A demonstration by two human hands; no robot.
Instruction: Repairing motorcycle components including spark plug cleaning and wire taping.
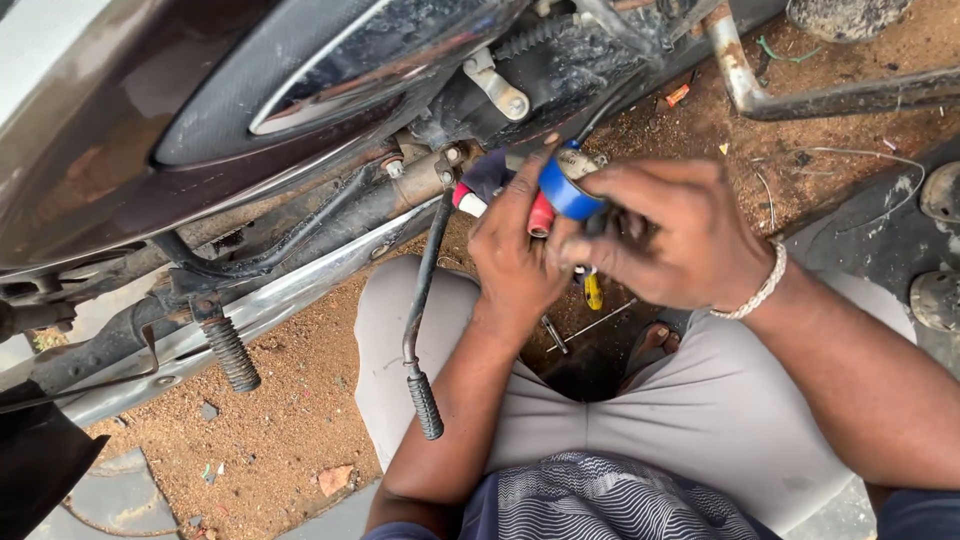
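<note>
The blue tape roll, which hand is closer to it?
Right. The right hand grips the blue tape roll with its fingertips on it. The left hand is just beside and below the roll, wrapped around the red-and-white tool handle, close to the roll.

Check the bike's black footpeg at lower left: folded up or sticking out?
Sticking out. The ribbed footpeg juts from its bracket down and away from the frame, toward the sandy ground, apart from both hands.
</note>
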